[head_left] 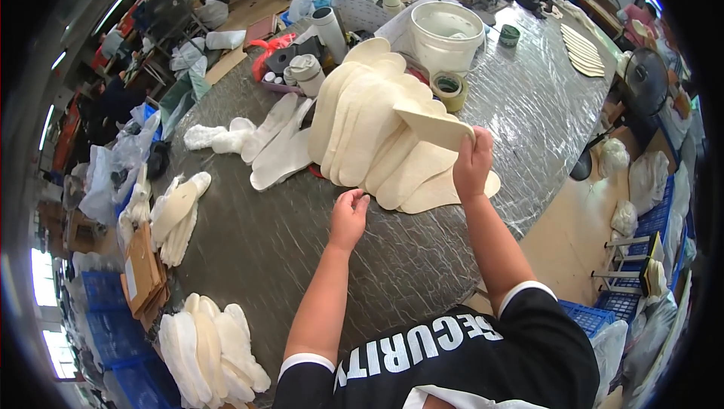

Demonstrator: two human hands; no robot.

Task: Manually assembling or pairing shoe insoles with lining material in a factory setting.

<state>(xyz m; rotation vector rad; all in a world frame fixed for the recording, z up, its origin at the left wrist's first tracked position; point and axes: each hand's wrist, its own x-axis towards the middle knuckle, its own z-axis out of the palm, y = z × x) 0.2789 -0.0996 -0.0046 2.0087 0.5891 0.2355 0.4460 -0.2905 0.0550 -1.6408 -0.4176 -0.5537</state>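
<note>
My right hand (pixel 473 158) grips the end of a cream-coloured insole (pixel 436 128), thumb on top, and holds it tilted over a fanned pile of insoles (pixel 362 126). The pile spreads across the middle of the table in overlapping rows. My left hand (pixel 348 220) is just off the pile's near edge, fingers curled and thumb pressed to them. Whether anything small is between those fingertips cannot be made out. Left of the pile lie several loose whiter insoles (pixel 280 158), some of them fluffy.
Behind the pile stand a white bucket (pixel 446 35), a roll of tape (pixel 449 90) and a grey tumbler (pixel 329 34). More insole stacks lie at the left (pixel 179 213), the lower left (pixel 211 352) and the far right (pixel 582 50). A fan (pixel 646 81) stands beyond the right edge.
</note>
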